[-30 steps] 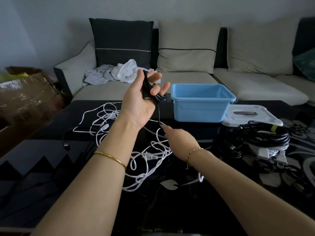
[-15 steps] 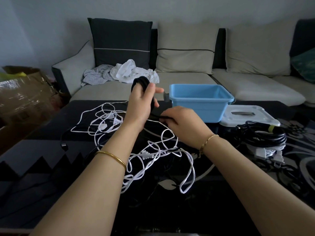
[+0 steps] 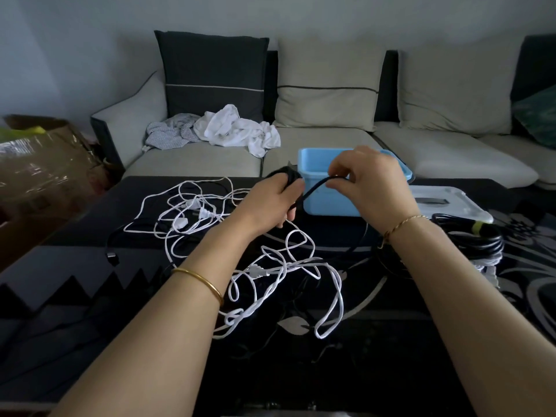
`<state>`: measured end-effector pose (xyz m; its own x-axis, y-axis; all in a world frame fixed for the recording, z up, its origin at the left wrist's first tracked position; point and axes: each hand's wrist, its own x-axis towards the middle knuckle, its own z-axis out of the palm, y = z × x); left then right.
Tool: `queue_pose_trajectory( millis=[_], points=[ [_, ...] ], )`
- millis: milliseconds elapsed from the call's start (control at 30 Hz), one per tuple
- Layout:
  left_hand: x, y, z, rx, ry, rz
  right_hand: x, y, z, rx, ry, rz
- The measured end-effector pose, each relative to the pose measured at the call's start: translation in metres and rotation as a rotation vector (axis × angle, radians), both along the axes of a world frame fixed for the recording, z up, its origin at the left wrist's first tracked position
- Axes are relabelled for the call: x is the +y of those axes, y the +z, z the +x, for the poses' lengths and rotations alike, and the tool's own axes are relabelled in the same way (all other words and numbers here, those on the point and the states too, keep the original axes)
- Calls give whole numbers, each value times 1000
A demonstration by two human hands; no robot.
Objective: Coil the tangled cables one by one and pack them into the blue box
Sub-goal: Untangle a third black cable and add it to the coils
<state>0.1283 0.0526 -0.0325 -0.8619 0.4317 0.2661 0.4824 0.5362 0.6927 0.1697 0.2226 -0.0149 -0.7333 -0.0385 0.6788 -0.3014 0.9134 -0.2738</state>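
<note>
My left hand [image 3: 267, 203] grips a small coil of black cable [image 3: 290, 176] above the dark table. My right hand [image 3: 368, 182] pinches the same cable's free length [image 3: 316, 188] just to the right, in front of the blue box [image 3: 325, 203]. The strand runs taut from the coil to my right fingers. The blue box stands open at the table's far edge, partly hidden by my right hand. A tangle of white cables [image 3: 270, 266] with plugs lies spread on the table below and left of my hands.
A white lid [image 3: 448, 203] lies right of the box. A thick black cable bundle [image 3: 472, 239] with a yellow band sits at the right. A sofa [image 3: 331, 145] with cushions and crumpled cloth is behind the table [image 3: 90, 296]. A cardboard box [image 3: 39, 164] stands at left.
My left hand has lowered and turned palm down with the coil. My right hand has risen from the table to box height, pulling the black cable up and to the right.
</note>
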Motion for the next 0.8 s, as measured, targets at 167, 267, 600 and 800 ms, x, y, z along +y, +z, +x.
queue_pose_trajectory(
  millis=[167,267,600,800],
  points=[
    [0,6,8,-314,-193,100,15,-14,-3,74,-170,97],
    [0,10,14,-543,-265,209,13,-25,-6,-78,-228,76],
    [4,23,5,-917,-490,1104,-22,-52,-6,-433,93,-375],
    [9,28,3,-719,-209,1404,-39,-54,1,-640,295,-460]
  ],
)
